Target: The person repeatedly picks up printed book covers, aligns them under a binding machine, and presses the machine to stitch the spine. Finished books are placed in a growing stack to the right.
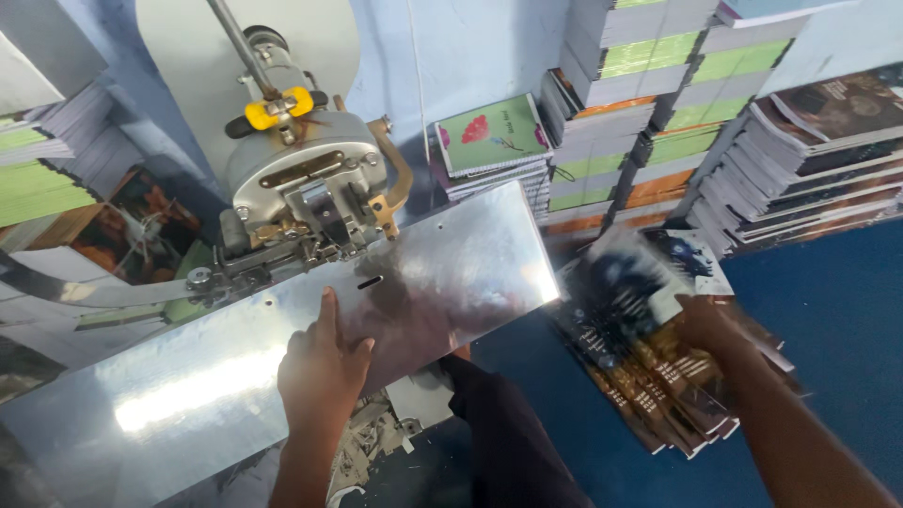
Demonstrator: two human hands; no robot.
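Shiny sheet-metal forms the work plate of a stitching machine, slanting from 8 o'clock up toward 2 o'clock, its right edge ending beside a pile of dark-covered booklets. The left hand is laid flat and open on the plate, fingers pointing to 12 o'clock toward a small slot just below the machine head. The right hand, at 3 o'clock, is closed on 1 blurred booklet above the fanned pile. Open blue floor is seen right of the pile. Stacks of notebooks are banked along the wall from 12 to 2 o'clock, more at 9 o'clock. A green-covered notebook is seen atop a low stack behind the plate's far edge.
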